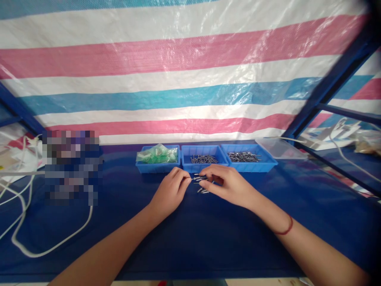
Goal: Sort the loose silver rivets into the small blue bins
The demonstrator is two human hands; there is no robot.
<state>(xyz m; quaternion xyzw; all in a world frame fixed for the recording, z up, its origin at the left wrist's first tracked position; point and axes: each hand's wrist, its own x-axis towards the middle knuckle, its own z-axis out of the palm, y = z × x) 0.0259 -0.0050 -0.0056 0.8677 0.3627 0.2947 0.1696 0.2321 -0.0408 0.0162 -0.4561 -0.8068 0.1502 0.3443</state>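
Note:
My left hand (pixel 173 186) is closed, its thumb and forefinger pinching the end of a thin metal pin (pixel 193 178) that looks like a blind rivet. Just to the right, my right hand (pixel 228 183) is curved over a small pile of similar rivets (pixel 203 191) on the blue table. Its thumb and fingers are apart, close to the rivets; whether they touch any is hard to make out. Behind the hands, the middle blue bin (pixel 204 148) holds many slim metal pins. The right blue bin (pixel 266 159) holds more metal pieces.
The left blue bin (pixel 142 169) has a clear bag with green contents (pixel 159 154). A translucent lid (pixel 282 149) lies at the back right. White cables (pixel 53 250) loop over the table's left side beside a blurred-out object (pixel 71 167). A striped sheet (pixel 178 91) hangs behind.

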